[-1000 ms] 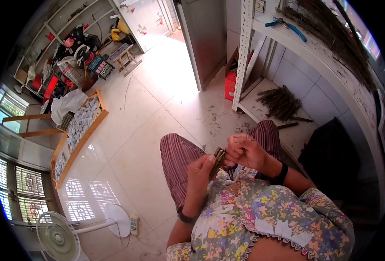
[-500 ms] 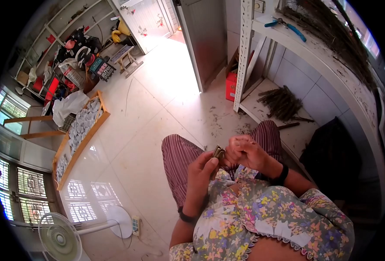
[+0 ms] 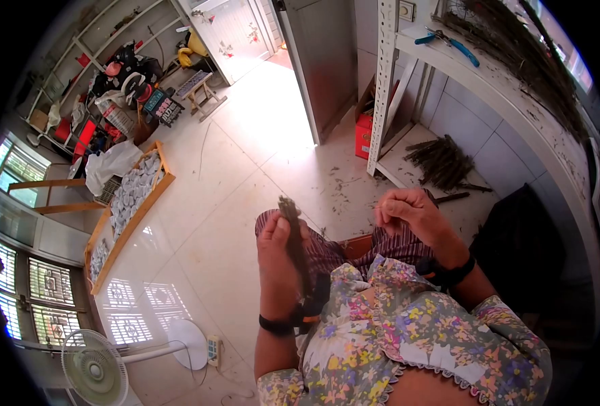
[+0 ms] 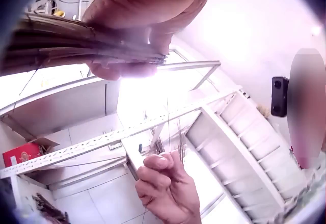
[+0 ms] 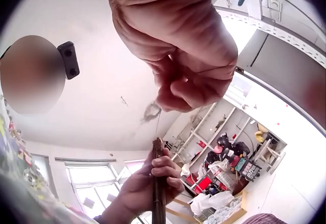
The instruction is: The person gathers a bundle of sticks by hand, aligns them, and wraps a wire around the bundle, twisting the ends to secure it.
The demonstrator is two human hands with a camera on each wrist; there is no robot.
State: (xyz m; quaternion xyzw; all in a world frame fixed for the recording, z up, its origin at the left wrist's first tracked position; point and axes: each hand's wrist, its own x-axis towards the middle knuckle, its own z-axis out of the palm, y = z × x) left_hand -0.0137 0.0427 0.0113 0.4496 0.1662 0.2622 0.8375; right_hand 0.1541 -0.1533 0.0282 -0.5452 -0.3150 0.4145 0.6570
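Observation:
My left hand (image 3: pixel 274 254) grips a bundle of dark dried stems (image 3: pixel 293 233) above the left knee. The thumb lies across the bundle, whose far end sticks out past the fingers. In the left wrist view the stems (image 4: pixel 61 43) lie side by side, packed tight. To the right, apart from the bundle, my right hand (image 3: pixel 416 215) has its fingers curled and pinches a thin thread or wire (image 5: pixel 158 124). That strand runs between the right fingertips and the bundle's end (image 5: pixel 157 143) in the right wrist view.
A pile of similar dark bundles (image 3: pixel 439 162) lies on the lower shelf at right. Blue-handled pliers (image 3: pixel 449 44) and long dry stems (image 3: pixel 517 61) rest on the upper shelf (image 3: pixel 510 101). Plant bits litter the floor. A fan (image 3: pixel 93 369) and a wooden-framed tray (image 3: pixel 164 179) are on the left.
The hands were together before my lap and have now parted. My left hand has moved left with the bundle, now seen along its length; my right hand has moved right.

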